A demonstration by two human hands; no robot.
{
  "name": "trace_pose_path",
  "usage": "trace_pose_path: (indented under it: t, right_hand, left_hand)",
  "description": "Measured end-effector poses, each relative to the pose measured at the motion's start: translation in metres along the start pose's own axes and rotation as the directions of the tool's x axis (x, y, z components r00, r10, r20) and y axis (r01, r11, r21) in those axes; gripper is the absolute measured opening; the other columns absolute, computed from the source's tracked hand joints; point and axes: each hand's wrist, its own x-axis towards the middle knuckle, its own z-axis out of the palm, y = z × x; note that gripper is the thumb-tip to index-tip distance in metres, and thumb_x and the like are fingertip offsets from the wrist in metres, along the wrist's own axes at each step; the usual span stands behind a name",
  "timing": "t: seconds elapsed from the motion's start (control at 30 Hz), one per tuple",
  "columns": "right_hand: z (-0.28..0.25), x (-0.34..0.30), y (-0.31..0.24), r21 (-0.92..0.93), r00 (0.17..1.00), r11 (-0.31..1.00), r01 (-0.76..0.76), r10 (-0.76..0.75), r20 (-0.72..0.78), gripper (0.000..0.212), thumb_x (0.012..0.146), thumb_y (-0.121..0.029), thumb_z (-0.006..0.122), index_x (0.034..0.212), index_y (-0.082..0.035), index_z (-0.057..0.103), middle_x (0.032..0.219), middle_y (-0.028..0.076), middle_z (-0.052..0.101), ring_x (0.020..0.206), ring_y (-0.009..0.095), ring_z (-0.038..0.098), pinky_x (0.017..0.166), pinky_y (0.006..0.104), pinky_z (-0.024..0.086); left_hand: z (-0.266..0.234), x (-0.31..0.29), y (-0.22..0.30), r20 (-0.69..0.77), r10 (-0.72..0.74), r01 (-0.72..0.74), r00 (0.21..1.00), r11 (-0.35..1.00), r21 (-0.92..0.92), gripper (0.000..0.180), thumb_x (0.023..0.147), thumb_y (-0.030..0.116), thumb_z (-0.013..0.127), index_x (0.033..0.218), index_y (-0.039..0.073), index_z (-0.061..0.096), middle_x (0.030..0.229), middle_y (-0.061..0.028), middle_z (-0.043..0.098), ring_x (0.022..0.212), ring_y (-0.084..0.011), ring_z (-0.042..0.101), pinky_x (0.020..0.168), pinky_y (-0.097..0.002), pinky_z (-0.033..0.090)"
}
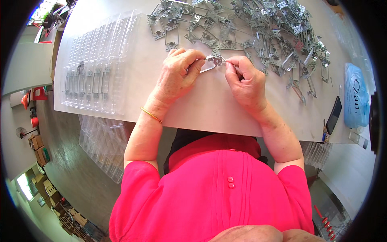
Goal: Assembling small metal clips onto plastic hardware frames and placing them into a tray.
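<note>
Over the white table, a small silvery metal bracket with a thin wire frame (pixel 217 60) is stretched between my two hands. My left hand (pixel 179 72) pinches its left end between thumb and forefinger, the other fingers curled in. On the opposite side, the thumb and forefinger of my right hand (pixel 249 80) are closed on its right end. Just beyond both hands spreads a large, tangled heap of similar metal brackets (pixel 278 30). A clear plastic tray (pixel 125 44) lies to the left, its nearer slots holding a row of metal pieces (pixel 86 82).
At the table's right edge are a dark phone (pixel 334 115), a small bunch of keys (pixel 325 135) and a blue plastic packet (pixel 356 97). More clear trays (pixel 102 141) are stacked below the table's left side. Cardboard boxes (pixel 40 155) stand along the far-left wall.
</note>
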Motion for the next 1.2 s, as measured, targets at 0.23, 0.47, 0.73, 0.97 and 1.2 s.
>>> trace_pose_path:
  t: [0.23,0.47,0.73,0.97,1.2]
  right_hand:
    - [-0.001,0.002,-0.002,-0.028,1.000,0.999,-0.017,0.018,0.017,0.008,0.096,-0.004,0.075,0.100,-0.008,0.069,0.076,0.012,0.072,0.061,0.023,0.072,0.057,0.0353,0.054]
    - [-0.001,0.002,0.000,-0.056,1.000,0.998,-0.015,0.016,0.019,0.008,0.095,-0.005,0.075,0.098,-0.008,0.069,0.076,0.012,0.072,0.062,0.027,0.072,0.057,0.0380,0.054]
    - [-0.002,0.003,-0.002,-0.075,1.000,0.997,-0.013,0.014,0.016,0.008,0.095,-0.005,0.075,0.098,-0.008,0.068,0.075,0.012,0.072,0.061,0.026,0.072,0.057,0.0378,0.054]
    - [-0.002,0.002,-0.003,-0.063,0.999,0.997,-0.045,0.046,0.015,0.007,0.096,-0.006,0.075,0.100,-0.009,0.070,0.073,0.012,0.072,0.060,0.025,0.073,0.057,0.0367,0.055]
    - [-0.001,0.001,0.000,-0.063,0.999,0.997,-0.049,0.050,0.013,0.008,0.095,-0.007,0.076,0.099,-0.010,0.070,0.069,0.012,0.069,0.057,0.025,0.071,0.055,0.0375,0.054]
  left_hand:
    - [0.002,0.000,-0.003,0.005,0.085,-0.085,0.996,0.994,0.075,0.007,0.096,0.010,0.077,0.102,0.006,0.074,0.081,-0.0060,0.069,0.079,-0.0256,0.065,0.082,-0.0376,0.049]
    - [-0.001,0.000,0.006,0.031,0.050,-0.052,0.998,0.996,0.075,0.018,0.091,0.011,0.080,0.106,0.009,0.072,0.078,-0.0054,0.068,0.076,-0.0264,0.063,0.081,-0.0398,0.049]
    - [0.002,0.000,-0.005,-0.021,0.119,-0.117,0.993,0.990,0.085,0.016,0.092,0.008,0.080,0.107,0.006,0.074,0.091,-0.0074,0.074,0.081,-0.0265,0.066,0.084,-0.0381,0.050]
    - [0.003,0.000,-0.002,-0.071,0.097,-0.089,0.993,0.990,0.109,0.012,0.091,0.007,0.079,0.102,0.006,0.075,0.094,-0.0085,0.073,0.086,-0.0301,0.067,0.084,-0.0416,0.053]
    - [0.003,0.001,0.000,-0.102,0.085,-0.075,0.991,0.992,0.102,0.015,0.086,0.003,0.079,0.099,0.008,0.074,0.092,-0.0079,0.071,0.089,-0.0311,0.067,0.082,-0.0425,0.055]
